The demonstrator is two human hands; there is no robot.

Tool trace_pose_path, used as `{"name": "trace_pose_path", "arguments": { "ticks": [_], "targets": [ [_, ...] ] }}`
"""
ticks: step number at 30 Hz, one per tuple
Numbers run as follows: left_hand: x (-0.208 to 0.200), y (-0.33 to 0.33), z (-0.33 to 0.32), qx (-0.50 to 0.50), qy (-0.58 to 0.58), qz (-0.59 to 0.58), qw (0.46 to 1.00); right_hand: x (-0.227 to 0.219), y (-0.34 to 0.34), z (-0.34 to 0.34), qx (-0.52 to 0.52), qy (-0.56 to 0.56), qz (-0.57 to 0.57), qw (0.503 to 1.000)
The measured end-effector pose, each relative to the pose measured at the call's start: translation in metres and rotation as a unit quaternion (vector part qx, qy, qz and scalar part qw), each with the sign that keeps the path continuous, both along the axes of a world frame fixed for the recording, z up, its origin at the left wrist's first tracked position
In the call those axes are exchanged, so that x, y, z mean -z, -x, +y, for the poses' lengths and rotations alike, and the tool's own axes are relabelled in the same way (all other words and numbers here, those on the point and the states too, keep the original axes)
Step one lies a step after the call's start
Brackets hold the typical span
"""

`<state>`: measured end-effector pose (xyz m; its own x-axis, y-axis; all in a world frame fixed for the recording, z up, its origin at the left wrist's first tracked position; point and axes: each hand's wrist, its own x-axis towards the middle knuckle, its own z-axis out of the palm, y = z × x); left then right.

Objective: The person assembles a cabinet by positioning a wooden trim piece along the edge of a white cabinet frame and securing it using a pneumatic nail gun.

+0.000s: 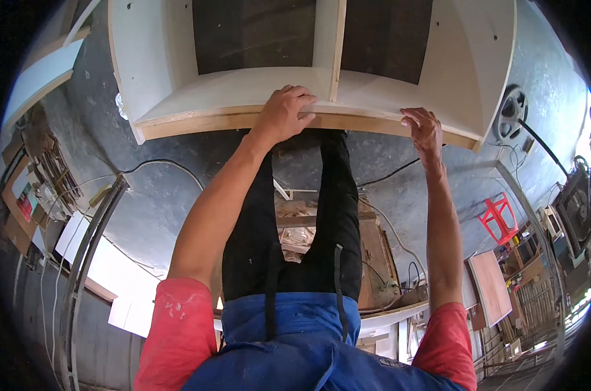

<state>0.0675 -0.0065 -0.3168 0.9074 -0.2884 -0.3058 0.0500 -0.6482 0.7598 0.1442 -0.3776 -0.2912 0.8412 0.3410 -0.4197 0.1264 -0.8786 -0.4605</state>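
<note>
A white wooden cabinet point(243, 83) with an upright divider and dark back openings lies across the top of the view. Along its near side runs a bare wood front edge point(204, 122). My left hand point(285, 114) grips this edge left of the middle, its fingers over the white board and its thumb lower, against the wood. Farther right, my right hand point(423, 127) is at the same edge with its fingers curled and the fingertips pinched together. Whatever may lie between those fingertips is too small to make out.
Cables point(162, 161) run over the grey floor. A metal frame point(90, 260) stands at left, near stacked wood scraps point(54, 163). On the right are a red plastic stool point(499, 218), a wheel-like grey disc point(511, 109) and a brown board point(489, 287). Wood offcuts point(296, 236) lie behind my legs.
</note>
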Motion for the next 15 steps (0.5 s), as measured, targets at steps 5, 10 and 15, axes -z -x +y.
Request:
{"name": "trace_pose_path", "arguments": {
  "ticks": [5,10,15],
  "targets": [
    [0.008,0.007,-0.002,-0.013,0.006,-0.046,0.999,-0.002,-0.002,0.003,0.021,0.016,0.025,0.999],
    [0.006,0.007,-0.004,-0.014,-0.012,-0.042,0.999,-0.006,-0.005,0.008,0.042,0.025,0.041,0.998],
    [0.004,0.003,-0.001,-0.015,0.005,-0.034,0.999,-0.008,-0.007,0.012,0.03,0.029,0.068,0.997]
  ]
}}
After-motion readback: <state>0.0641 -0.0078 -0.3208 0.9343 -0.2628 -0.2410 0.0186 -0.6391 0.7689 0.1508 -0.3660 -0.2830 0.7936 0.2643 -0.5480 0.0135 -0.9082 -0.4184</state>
